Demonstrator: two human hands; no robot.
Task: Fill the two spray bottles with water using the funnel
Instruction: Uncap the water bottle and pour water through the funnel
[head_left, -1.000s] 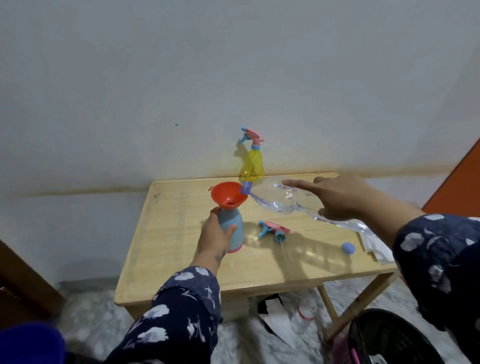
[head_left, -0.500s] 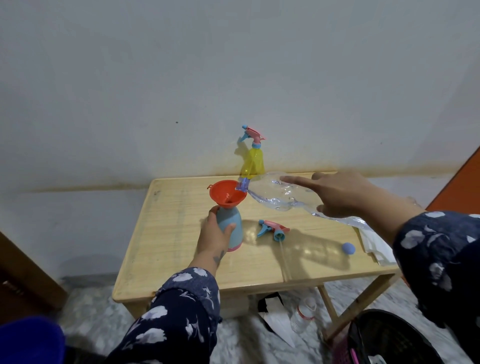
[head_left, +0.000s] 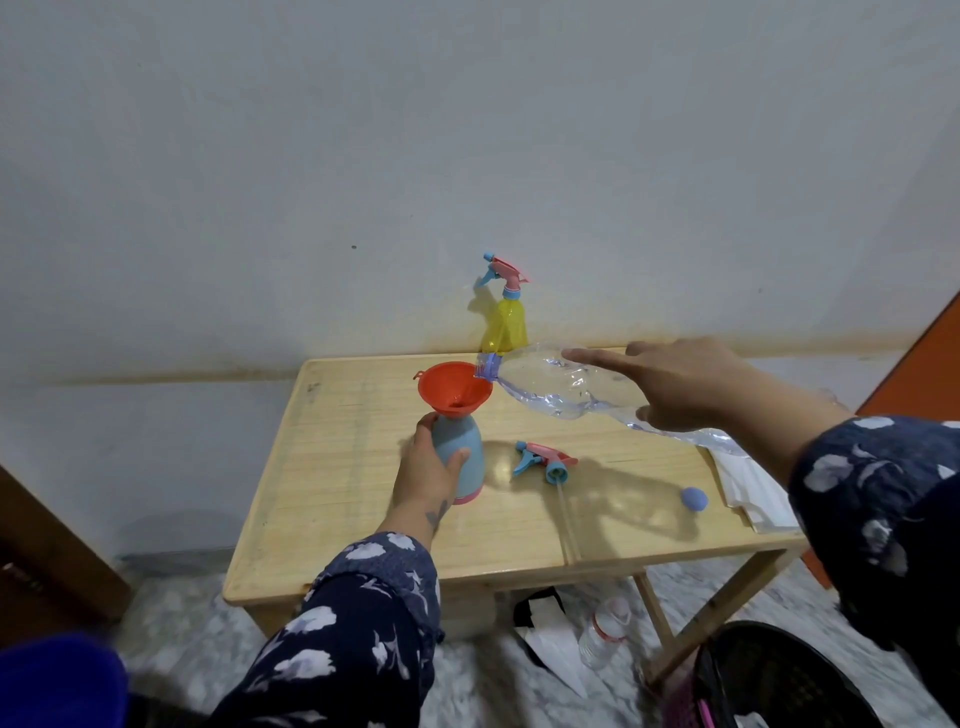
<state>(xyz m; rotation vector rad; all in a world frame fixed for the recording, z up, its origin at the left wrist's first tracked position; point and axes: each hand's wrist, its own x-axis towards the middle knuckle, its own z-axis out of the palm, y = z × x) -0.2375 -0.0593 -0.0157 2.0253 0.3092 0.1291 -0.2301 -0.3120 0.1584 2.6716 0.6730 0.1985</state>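
Pouring depends on one alignment: the clear water bottle (head_left: 561, 387), gripped by the right hand (head_left: 691, 384), lies nearly level, mouth over the rim of the orange funnel (head_left: 453, 387). The left hand (head_left: 428, 467) wraps the blue spray bottle (head_left: 460, 457), mid-table.

— Where does the view look from?

— One wide-angle camera on the person's head, facing forward and down over the table (head_left: 363, 519) toward the wall (head_left: 467, 130) behind it.

— How close?

— Near: both sleeves fill the bottom corners, the left hand (head_left: 423, 478) and right hand (head_left: 680, 382) reach out mid-frame, and the floor (head_left: 467, 675) shows below.
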